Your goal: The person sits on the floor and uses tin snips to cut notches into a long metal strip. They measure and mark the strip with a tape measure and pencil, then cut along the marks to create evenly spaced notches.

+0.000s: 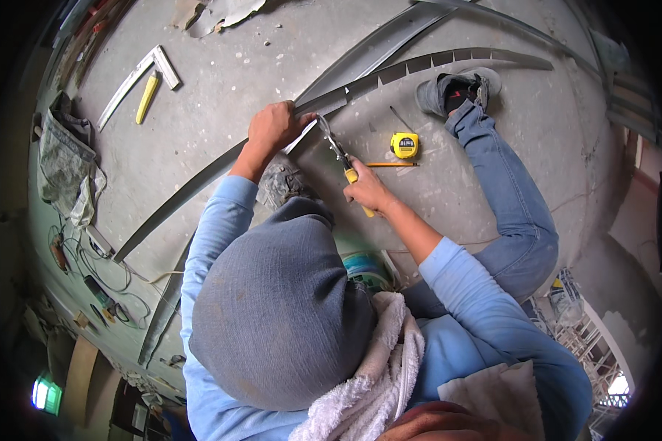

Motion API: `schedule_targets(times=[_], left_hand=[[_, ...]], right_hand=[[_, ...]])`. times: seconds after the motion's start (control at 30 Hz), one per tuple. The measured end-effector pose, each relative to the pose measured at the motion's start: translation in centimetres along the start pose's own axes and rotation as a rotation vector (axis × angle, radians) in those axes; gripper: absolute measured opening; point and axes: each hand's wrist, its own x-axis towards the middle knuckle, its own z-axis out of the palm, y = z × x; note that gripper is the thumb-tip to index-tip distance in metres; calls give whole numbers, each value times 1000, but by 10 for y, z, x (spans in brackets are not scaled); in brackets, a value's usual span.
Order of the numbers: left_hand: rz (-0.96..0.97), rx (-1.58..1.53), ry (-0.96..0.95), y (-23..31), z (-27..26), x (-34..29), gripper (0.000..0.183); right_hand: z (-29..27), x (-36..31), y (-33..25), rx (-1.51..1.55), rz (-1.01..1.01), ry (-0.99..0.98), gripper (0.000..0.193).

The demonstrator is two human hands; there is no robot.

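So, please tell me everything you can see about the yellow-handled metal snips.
The yellow-handled metal snips have slim grey steel blades and yellow grips. The right hand is closed around the grips, which it mostly hides. The blades point up and away from the person, slightly to the left, their tips at the edge of the long grey metal strip lying curved on the concrete floor. The left hand presses that strip just beside the blades. Whether the blades are open cannot be told.

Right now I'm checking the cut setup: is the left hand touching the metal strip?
Touching. The head view shows the left hand closed over the metal strip, beside the snips held by the right hand.
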Motion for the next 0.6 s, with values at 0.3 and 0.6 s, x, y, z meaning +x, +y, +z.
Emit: schedule_targets(times=[0.3, 0.6], left_hand=[[-17, 28, 52, 2, 5, -8, 67], [15, 47, 108, 1, 13, -10, 62]], right_hand=[[2, 9, -5, 36, 35, -25, 94], [1, 15, -5, 11, 38, -34, 96]])
